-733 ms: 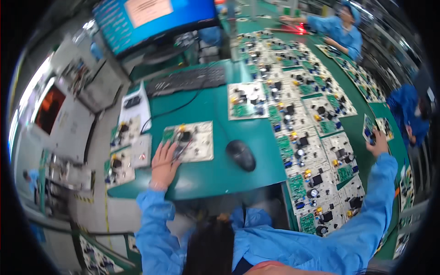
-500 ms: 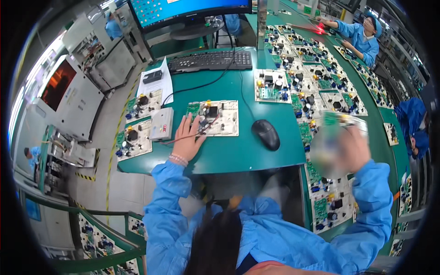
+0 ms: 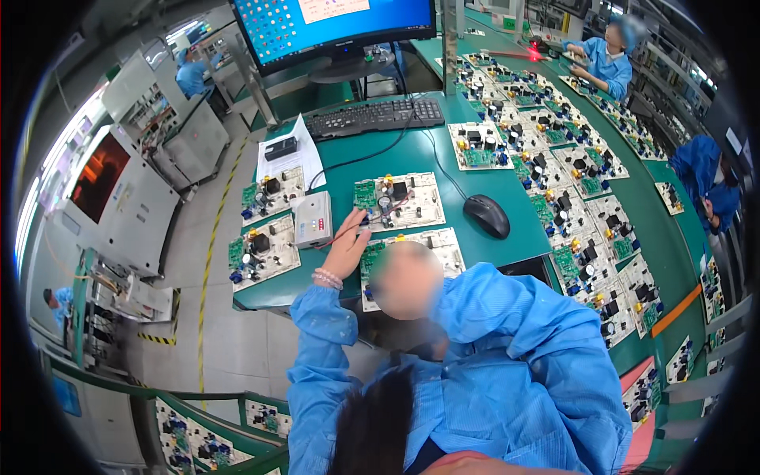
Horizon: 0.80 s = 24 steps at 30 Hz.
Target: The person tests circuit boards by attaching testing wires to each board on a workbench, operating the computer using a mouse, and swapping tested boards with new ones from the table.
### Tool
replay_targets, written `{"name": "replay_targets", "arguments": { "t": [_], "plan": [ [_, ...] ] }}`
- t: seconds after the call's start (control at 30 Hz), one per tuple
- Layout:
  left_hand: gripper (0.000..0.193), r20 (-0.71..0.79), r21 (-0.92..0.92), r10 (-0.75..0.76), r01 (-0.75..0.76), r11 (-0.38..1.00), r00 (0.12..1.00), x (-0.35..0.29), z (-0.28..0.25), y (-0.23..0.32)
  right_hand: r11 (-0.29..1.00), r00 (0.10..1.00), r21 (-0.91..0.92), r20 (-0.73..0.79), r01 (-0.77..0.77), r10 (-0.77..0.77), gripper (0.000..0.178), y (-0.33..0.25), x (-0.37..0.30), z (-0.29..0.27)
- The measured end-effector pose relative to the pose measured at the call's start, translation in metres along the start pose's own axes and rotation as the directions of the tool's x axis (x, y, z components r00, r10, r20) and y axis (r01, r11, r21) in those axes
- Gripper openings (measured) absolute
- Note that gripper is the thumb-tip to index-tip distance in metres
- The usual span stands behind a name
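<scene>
A white-framed circuit board (image 3: 419, 198) with a green section and black parts lies on the green table (image 3: 507, 253). My left hand (image 3: 345, 252) rests at its near left edge, fingers stretched out, beside a thin red and dark wire that runs onto the board. Just nearer to me, my right hand (image 3: 408, 281) holds a second board of the same kind (image 3: 441, 244) by its near side. Motion smears that hand, which covers much of the second board. The small white box (image 3: 313, 218) stands left of my left hand.
Two boards (image 3: 267, 252) lie at the table's left, near a paper sheet and a black device (image 3: 281, 148). A keyboard (image 3: 372, 117) and monitor (image 3: 336, 28) stand behind; a mouse (image 3: 486, 216) sits right. Rows of boards (image 3: 582, 214) cover the right-hand bench. Co-workers (image 3: 606, 59) work beyond.
My right hand has swung left from the bench of boards with one board in it, which is now in front of me. My left hand has drawn back to the near board's edge.
</scene>
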<state>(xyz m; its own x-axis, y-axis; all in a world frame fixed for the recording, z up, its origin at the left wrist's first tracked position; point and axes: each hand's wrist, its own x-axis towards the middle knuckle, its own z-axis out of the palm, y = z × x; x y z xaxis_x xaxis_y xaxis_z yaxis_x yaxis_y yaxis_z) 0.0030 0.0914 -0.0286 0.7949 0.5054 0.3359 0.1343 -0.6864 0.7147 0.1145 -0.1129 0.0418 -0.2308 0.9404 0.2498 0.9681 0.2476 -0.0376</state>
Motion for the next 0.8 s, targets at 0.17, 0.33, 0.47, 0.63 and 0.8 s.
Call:
{"name": "replay_targets", "arguments": {
  "t": [0.17,0.33,0.47,0.63,0.8],
  "plan": [
    [0.054,-0.002,0.045,-0.012,0.012,0.999,1.0,-0.003,-0.001,0.002,0.999,1.0,0.033,-0.029,-0.005,0.006,0.057,0.01,0.017,0.013],
    [0.065,0.004,0.075,-0.02,0.019,0.997,1.0,0.0,-0.002,0.011,0.998,0.974,0.051,-0.225,0.028,-0.016,0.055,0.034,0.01,0.034],
    [0.066,-0.009,0.124,0.001,0.0,0.992,1.0,0.004,-0.001,0.01,0.987,0.976,0.152,-0.218,0.047,-0.013,0.052,0.06,0.028,0.039],
    [0.064,0.027,0.185,-0.06,0.054,0.981,0.998,0.005,0.001,0.008,0.979,0.948,0.145,-0.303,0.142,-0.093,0.05,0.078,0.04,0.045],
    [0.062,-0.021,0.249,-0.083,0.086,0.965,0.996,-0.001,0.005,0.017,0.86,0.937,0.453,-0.128,-0.235,0.324,0.046,0.104,0.04,0.021]
  ]
}}
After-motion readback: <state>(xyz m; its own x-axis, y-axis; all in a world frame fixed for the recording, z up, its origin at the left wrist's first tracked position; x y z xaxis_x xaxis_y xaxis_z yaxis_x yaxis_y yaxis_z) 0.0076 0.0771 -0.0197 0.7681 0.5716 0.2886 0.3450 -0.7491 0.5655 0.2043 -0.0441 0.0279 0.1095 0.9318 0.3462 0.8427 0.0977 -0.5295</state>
